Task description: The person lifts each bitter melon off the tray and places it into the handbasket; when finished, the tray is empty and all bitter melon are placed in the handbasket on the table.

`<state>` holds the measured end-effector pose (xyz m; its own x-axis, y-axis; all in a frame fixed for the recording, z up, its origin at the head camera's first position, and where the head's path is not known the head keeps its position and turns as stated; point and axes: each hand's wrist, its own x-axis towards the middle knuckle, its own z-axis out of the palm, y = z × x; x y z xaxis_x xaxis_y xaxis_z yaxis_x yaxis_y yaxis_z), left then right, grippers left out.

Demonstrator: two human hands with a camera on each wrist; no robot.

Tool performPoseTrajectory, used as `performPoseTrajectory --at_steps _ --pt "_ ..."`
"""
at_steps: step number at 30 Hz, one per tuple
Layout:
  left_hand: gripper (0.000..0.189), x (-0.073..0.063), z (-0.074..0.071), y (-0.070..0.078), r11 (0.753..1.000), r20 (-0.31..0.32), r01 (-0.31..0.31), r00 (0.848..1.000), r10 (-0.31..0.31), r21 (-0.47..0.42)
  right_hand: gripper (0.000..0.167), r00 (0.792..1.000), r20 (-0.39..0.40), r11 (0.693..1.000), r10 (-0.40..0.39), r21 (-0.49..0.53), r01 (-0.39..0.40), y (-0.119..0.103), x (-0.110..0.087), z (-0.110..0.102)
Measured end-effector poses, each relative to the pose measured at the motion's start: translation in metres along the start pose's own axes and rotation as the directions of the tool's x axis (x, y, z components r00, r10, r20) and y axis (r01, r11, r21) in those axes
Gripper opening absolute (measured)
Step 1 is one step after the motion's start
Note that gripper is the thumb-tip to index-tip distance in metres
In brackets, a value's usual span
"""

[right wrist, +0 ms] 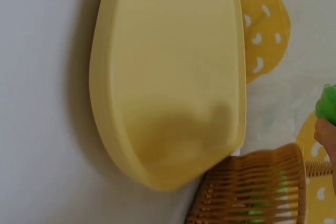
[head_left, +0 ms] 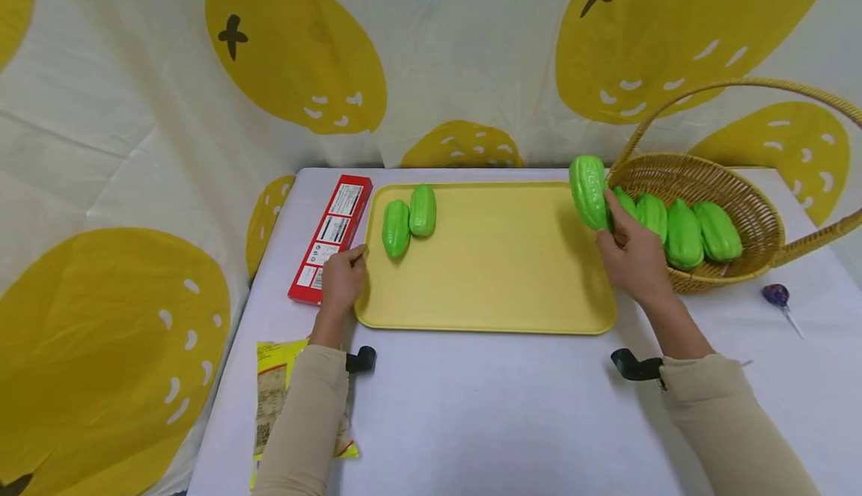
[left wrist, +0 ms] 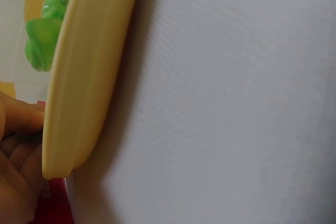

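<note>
Green star fruit [head_left: 588,191], long axis near-vertical in head view, top tipped left, pinched low by right grip [head_left: 634,259] near wicker basket [head_left: 757,219]; left grip [head_left: 342,280] pinches yellow tray [head_left: 498,271].

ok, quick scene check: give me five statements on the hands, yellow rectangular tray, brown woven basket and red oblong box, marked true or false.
1. The left hand is at the left edge of the yellow rectangular tray. True.
2. The right hand is empty. False: it holds a green ridged oblong piece.
3. Two similar green pieces lie on the tray. True.
4. The brown woven basket holds several more green pieces. True.
5. The red oblong box lies on the tray. False: it lies beside it, to the left.
</note>
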<state>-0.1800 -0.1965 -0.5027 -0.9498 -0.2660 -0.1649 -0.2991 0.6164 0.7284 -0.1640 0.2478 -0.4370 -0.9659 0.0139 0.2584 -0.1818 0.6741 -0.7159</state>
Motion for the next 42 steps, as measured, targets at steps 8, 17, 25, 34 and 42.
performPoseTrajectory --at_steps 8,17,25,34,42 --pt "0.039 0.001 0.0 0.0 1.0 0.005 0.003 1.0 -0.003 -0.003 0.062 0.998 -0.028 0.998 0.057 0.022 -0.056 0.016 0.001 -0.016" --pt "0.039 0.0 0.0 0.0 1.0 0.006 0.013 1.0 -0.013 0.002 0.063 0.994 -0.025 0.992 0.107 -0.058 -0.109 0.034 0.001 -0.034" --pt "0.039 -0.001 0.0 0.0 1.0 -0.002 -0.003 1.0 0.003 0.006 0.063 0.978 0.013 0.97 0.207 -0.136 -0.204 0.048 -0.001 -0.051" --pt "0.038 -0.001 0.0 0.001 1.0 -0.005 -0.004 1.0 0.004 0.0 0.063 0.972 -0.001 0.959 0.233 -0.165 -0.23 0.069 -0.002 -0.067" --pt "0.038 -0.001 0.0 0.0 1.0 -0.006 -0.017 1.0 0.017 0.007 0.063 0.968 -0.013 0.952 0.25 -0.181 -0.248 0.078 -0.003 -0.078"
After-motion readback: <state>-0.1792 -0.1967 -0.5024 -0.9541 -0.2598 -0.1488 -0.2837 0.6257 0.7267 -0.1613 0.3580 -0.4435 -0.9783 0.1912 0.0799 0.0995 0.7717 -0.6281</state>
